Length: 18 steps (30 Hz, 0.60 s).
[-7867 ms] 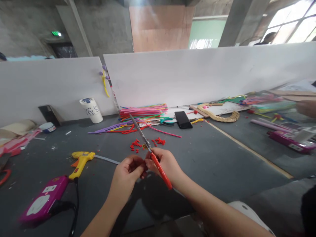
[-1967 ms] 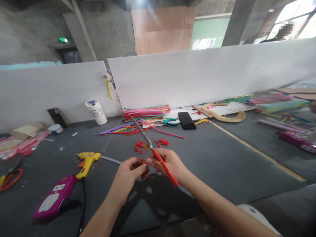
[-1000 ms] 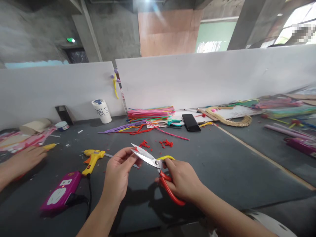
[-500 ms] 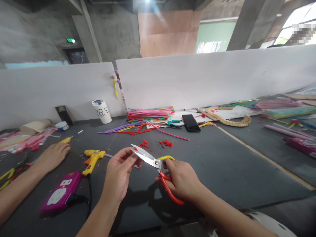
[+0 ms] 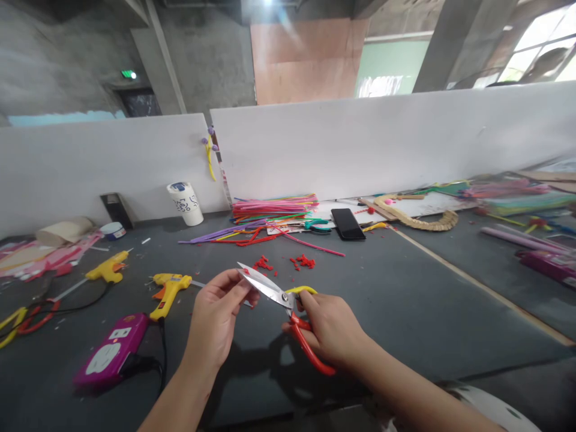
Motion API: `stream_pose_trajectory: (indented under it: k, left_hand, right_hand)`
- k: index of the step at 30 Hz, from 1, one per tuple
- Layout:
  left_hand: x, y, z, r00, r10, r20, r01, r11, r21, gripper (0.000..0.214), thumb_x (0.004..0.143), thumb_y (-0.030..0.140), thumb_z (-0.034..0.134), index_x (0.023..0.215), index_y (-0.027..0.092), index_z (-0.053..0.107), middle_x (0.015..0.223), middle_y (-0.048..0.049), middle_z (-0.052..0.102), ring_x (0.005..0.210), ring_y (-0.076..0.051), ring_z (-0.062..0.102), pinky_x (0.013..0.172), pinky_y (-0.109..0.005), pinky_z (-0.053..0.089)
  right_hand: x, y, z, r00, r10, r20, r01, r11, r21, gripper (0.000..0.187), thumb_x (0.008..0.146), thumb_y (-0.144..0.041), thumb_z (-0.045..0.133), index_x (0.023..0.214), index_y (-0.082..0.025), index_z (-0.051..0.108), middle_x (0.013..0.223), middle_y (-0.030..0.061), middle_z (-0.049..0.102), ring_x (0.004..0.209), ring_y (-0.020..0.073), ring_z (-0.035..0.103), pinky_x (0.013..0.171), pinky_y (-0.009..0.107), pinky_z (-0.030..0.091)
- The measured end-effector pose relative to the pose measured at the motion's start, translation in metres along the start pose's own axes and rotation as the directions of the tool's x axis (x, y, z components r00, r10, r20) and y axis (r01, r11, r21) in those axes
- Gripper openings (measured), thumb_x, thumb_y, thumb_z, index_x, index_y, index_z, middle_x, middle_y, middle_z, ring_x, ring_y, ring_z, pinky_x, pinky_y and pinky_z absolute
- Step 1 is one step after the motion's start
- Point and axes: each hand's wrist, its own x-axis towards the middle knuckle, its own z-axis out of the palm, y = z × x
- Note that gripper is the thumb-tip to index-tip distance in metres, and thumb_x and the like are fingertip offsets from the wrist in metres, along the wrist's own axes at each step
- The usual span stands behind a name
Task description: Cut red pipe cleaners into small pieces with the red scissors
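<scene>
My right hand [image 5: 330,327] grips the red and yellow handles of a pair of scissors [image 5: 288,312], whose silver blades point up and to the left. My left hand [image 5: 216,321] is raised beside the blades, with thumb and fingers pinched at the blade tip on a tiny red piece. A scatter of small red bits [image 5: 283,262] lies on the grey table [image 5: 405,288] just beyond my hands.
Two yellow glue guns [image 5: 168,288] [image 5: 108,268], a magenta power strip [image 5: 110,358], a pile of coloured pipe cleaners [image 5: 274,207], a black phone [image 5: 348,223], a white cup [image 5: 184,203] and white partition boards [image 5: 382,141] surround the work spot.
Another person's hand at the left has set down a second yellow glue gun and withdrawn out of view. My hands and the scissors have barely moved.
</scene>
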Motion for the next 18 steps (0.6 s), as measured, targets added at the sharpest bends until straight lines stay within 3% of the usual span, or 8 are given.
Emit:
stream_pose_trajectory:
  k: [13, 16, 18]
  left_hand:
    - [0.0002, 0.0039, -0.0015, 1.0, 0.006, -0.002, -0.006, 1.0, 0.021, 0.007, 0.065, 0.017, 0.065, 0.071, 0.015, 0.064, 0.06, 0.0015, 0.062, 0.053, -0.008, 0.055, 0.051, -0.018, 0.043]
    - [0.0011, 0.0048, -0.0017, 1.0, -0.003, -0.018, 0.004, 0.999, 0.032, 0.009, 0.064, 0.017, 0.065, 0.073, 0.016, 0.064, 0.061, 0.0018, 0.063, 0.053, -0.008, 0.055, 0.051, -0.019, 0.043]
    - [0.0013, 0.0044, -0.0011, 0.999, -0.036, -0.007, 0.036, 0.998, 0.045, 0.008, 0.065, 0.019, 0.065, 0.072, 0.016, 0.063, 0.061, 0.0014, 0.063, 0.053, -0.008, 0.055, 0.052, -0.019, 0.043]
  right_hand:
    - [-0.0003, 0.0002, 0.0018, 0.999, -0.008, -0.054, 0.009, 1.0, 0.007, 0.035, 0.082, -0.047, 0.036, 0.067, -0.017, 0.046, 0.056, 0.0025, 0.056, 0.049, 0.0134, 0.049, 0.047, 0.024, 0.02]
    - [0.0009, -0.0003, -0.0007, 0.998, 0.041, -0.054, -0.039, 0.998, 0.041, 0.033, 0.08, -0.046, 0.04, 0.064, -0.017, 0.046, 0.052, 0.001, 0.052, 0.046, 0.0117, 0.045, 0.046, 0.024, 0.018]
    - [0.0029, -0.0013, -0.0044, 0.993, 0.115, -0.027, -0.109, 0.981, 0.158, 0.031, 0.078, -0.044, 0.043, 0.061, -0.018, 0.045, 0.049, -0.0018, 0.047, 0.044, 0.0097, 0.04, 0.045, 0.023, 0.018]
